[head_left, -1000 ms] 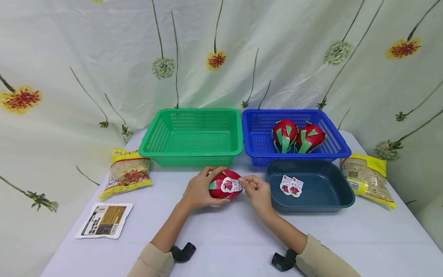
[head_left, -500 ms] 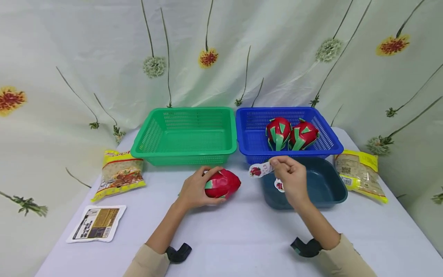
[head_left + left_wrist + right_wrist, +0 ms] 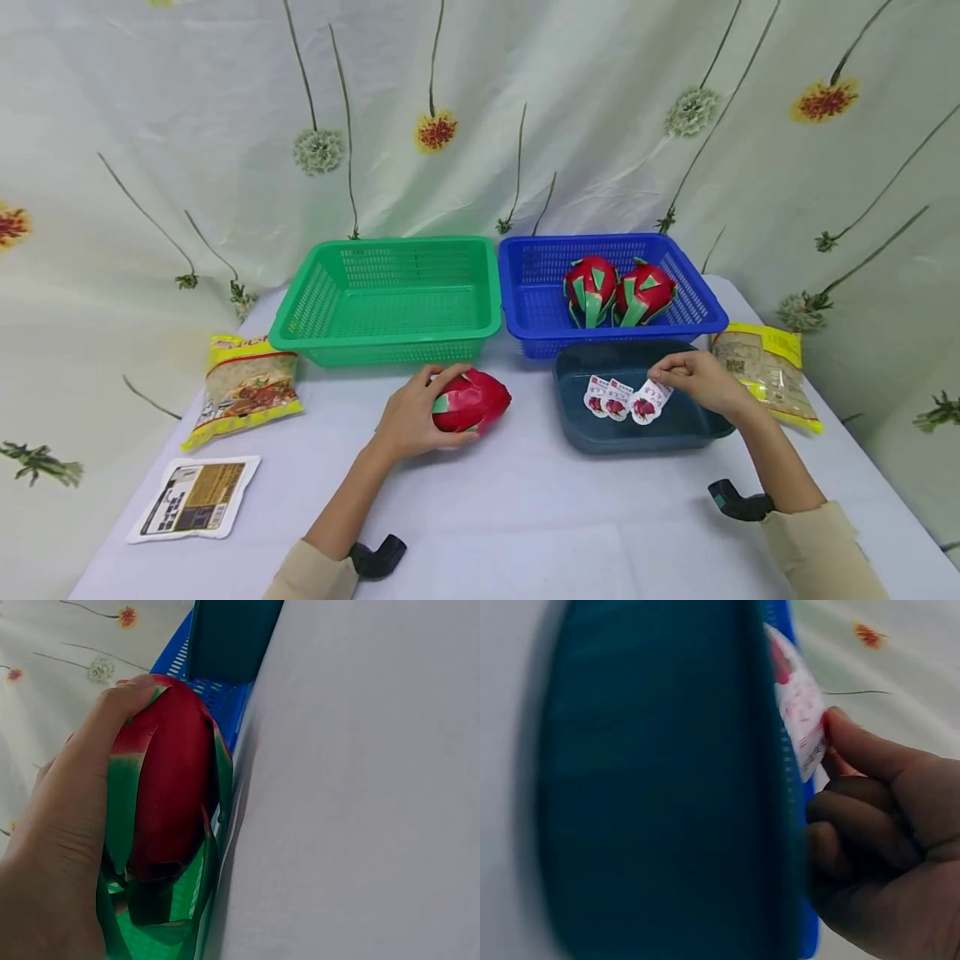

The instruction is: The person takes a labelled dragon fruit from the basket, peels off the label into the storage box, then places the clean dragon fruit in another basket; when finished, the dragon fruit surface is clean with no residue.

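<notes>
My left hand [image 3: 414, 417] grips a red dragon fruit [image 3: 476, 402] with green scales on the table, in front of the green basket. In the left wrist view the thumb lies along the dragon fruit [image 3: 176, 772]. Over the dark teal tray [image 3: 600, 443] at the right, my right hand [image 3: 701, 380] pinches a white label [image 3: 648, 402] with a dragon fruit picture between thumb and fingertips. Two similar labels [image 3: 617, 400] lie in that tray, just left of the held one. The right wrist view shows the pinched label [image 3: 801, 712] partly behind the tray wall.
Behind stand a green basket [image 3: 390, 340] and a blue basket [image 3: 536, 335] holding two dragon fruits [image 3: 591, 287]. Yellow food bags lie at the left [image 3: 247, 387] and right [image 3: 767, 367]. A flat white packet [image 3: 197, 498] rests at the front left of the table.
My right hand has lifted the label away from the dragon fruit and carried it right, over the teal tray. The left hand keeps its grip on the fruit. The head view has shifted slightly.
</notes>
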The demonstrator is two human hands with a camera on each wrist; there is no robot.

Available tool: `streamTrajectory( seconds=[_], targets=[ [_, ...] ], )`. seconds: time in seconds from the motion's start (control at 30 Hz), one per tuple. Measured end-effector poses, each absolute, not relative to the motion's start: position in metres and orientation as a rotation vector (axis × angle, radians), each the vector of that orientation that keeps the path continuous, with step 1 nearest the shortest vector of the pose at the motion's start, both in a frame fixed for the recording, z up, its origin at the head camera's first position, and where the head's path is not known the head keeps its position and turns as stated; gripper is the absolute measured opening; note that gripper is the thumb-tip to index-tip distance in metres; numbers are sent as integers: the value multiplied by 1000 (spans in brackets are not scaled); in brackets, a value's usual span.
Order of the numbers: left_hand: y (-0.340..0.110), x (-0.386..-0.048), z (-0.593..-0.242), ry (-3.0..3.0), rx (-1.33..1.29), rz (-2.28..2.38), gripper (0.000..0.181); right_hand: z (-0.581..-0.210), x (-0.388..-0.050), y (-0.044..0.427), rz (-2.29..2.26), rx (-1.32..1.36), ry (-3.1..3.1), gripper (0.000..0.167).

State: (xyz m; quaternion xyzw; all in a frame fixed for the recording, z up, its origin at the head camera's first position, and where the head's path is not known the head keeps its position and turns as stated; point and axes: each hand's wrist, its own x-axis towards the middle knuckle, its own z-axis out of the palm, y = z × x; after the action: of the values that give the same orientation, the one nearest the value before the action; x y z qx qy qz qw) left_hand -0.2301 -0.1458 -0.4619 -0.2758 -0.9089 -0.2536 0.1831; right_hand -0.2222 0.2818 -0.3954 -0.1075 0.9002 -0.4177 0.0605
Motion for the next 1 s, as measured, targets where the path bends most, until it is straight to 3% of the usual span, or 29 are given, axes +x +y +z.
streamTrajectory(
  seconds=[0.33,0.7,0.87,1.0],
  targets=[
    [-146,-229,-464,-2553,-777,-733,88,-431,-240,279,-969,-385,2977,20],
    [-147,-229,-464,-2558,-760,-738,87,-438,-244,276,-640,-515,2989,35],
    [-148,-229,-463,-2559,-753,-742,88,-436,-242,274,-553,-524,3032,52],
    [-147,-228,-463,-2560,-758,-746,87,-435,-235,274,-579,-524,3095,49]
  ],
)
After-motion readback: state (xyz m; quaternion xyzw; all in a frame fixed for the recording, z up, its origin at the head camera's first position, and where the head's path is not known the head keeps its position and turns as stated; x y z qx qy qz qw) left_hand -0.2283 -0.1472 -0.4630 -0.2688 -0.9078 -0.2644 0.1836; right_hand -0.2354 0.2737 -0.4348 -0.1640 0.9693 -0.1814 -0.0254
